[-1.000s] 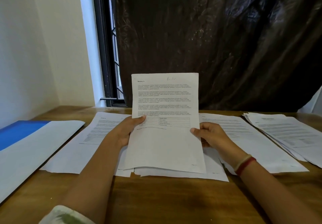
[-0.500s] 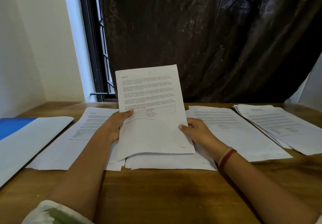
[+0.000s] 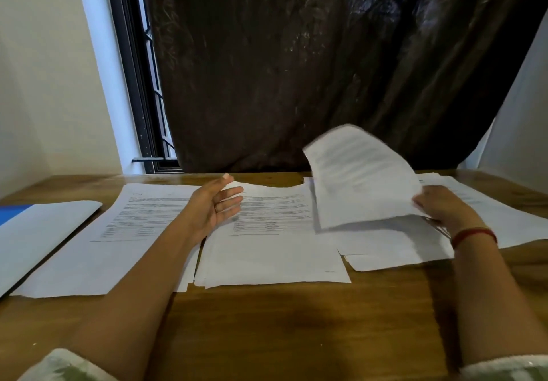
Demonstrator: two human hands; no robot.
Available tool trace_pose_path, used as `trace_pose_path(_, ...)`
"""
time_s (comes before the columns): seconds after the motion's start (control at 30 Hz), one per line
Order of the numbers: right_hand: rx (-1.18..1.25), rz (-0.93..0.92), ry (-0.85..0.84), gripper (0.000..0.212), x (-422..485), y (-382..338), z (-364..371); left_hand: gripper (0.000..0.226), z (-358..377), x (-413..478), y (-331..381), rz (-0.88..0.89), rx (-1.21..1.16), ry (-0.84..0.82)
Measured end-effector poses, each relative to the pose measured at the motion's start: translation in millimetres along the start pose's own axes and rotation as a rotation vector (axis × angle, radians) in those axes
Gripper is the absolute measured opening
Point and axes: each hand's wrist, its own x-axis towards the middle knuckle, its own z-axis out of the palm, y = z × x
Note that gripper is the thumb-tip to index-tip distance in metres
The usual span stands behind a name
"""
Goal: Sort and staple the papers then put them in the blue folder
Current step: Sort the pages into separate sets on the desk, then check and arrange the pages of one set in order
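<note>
1. The left hand [image 3: 216,203] hovers in the middle of the frame. Its palm is turned toward the right and its fingers are straight and slightly spread, gripping nothing. It hangs over the upper left corner of the middle pile [image 3: 272,250].
2. The right hand [image 3: 441,208], at the right of the frame, pinches the lower right edge of a loose sheet [image 3: 361,179] between thumb and fingers.
3. The loose sheet is raised off the table and bowed, its top curling toward the upper centre. It is blurred and its print cannot be read.
4. Below it, the right pile [image 3: 394,250] lies flat with its edges fanned out, touching the right side of the middle pile.
5. A far-right pile [image 3: 510,220] lies behind the right wrist and reaches the right edge of the frame.
6. The left pile [image 3: 112,241], its top page printed, lies just beside the middle pile, partly under the left forearm.
7. The blue folder [image 3: 12,214] lies at the left edge, with only a blue strip showing. A white panel [image 3: 44,232] covers the rest; whether this is a sheet or the folder's inside cannot be told.
8. Everything lies on a wooden table [image 3: 281,321].
9. A dark curtain [image 3: 326,54] fills the upper frame, with a window [image 3: 142,84] at its left.
10. A red band [image 3: 474,234] circles the right wrist.
</note>
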Motion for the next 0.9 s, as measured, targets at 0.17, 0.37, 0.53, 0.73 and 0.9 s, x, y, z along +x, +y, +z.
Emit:
trace_pose_path(0.17, -0.185, 0.07, -0.098, 0.043, 6, 23, 6, 0.046, 14, -3, -8, -0.013, 0.115, -0.04)
trace_pose_path(0.37, -0.256, 0.036, -0.024, 0.047, 9, 24, 13, 0.046, 21, -11, -10, -0.017, 0.154, -0.07)
trace_pose_path(0.53, -0.263, 0.038, 0.046, 0.048, 17, 31, 20, 0.044, 22, -13, -9, -0.029, 0.148, -0.065)
trace_pose_path(0.73, -0.371, -0.067, 0.225, 0.045, 7, 19, 34, 0.043, 23, -13, -9, -0.035, 0.174, -0.077)
trace_pose_path(0.9, -0.388, -0.137, 0.339, 0.045, -5, 3, 45, 0.041, 19, -12, -11, -0.039, 0.196, -0.064)
